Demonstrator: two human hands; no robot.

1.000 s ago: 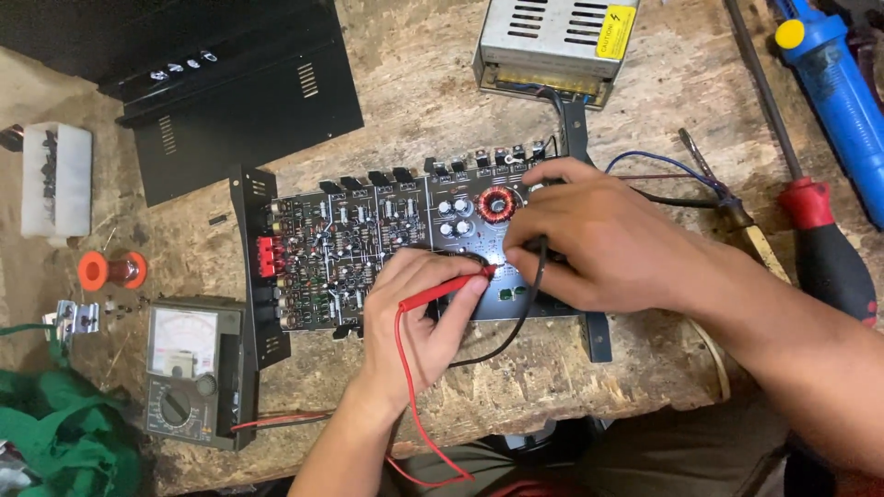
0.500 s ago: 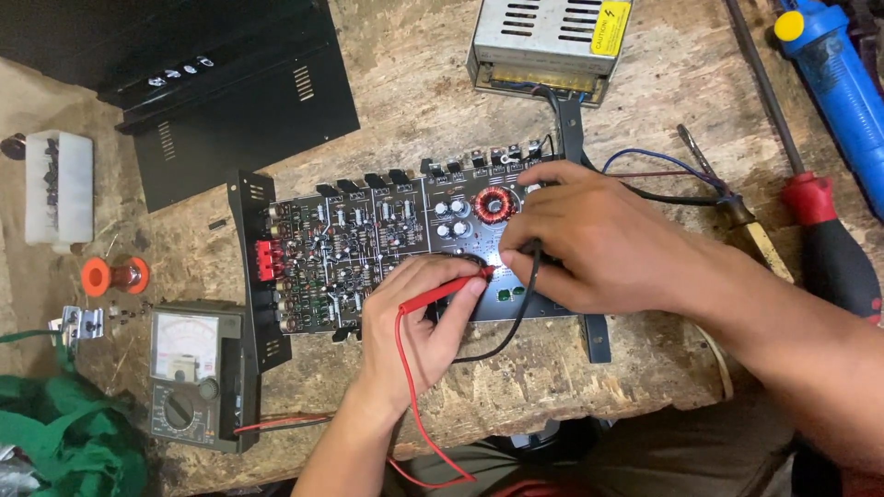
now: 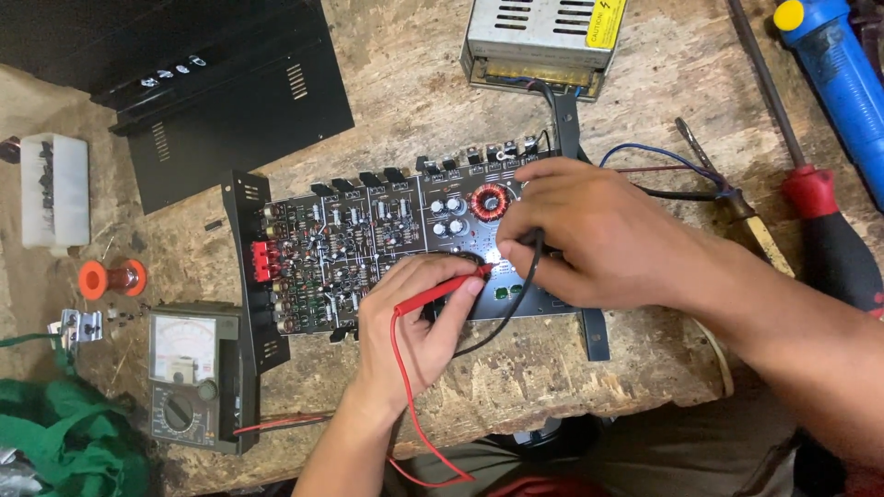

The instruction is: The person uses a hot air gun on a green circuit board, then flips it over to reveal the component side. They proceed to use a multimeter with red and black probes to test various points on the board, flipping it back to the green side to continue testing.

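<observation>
Red test probe (image 3: 440,290) pinched in my left hand (image 3: 414,322), its tip on the dark, component-crowded circuit board (image 3: 368,248).

The slim red plastic probe lies slantwise, its long axis rising from lower left to upper right, with the tip touching the board just left of my right hand (image 3: 589,244). My left hand's thumb and fingers are pressed together around the probe's shaft, and its red lead (image 3: 405,405) trails down toward me off the worn wooden bench (image 3: 571,368). My right hand rests curled on the board's right part beside the copper-wound ring coil (image 3: 489,201), closed on a black lead (image 3: 516,294); the black tip is hidden under my fingers. The two tips sit close together, my right hand slightly farther along the board. The grey needle-dial meter (image 3: 189,377) lies well apart, at the lower left.
</observation>
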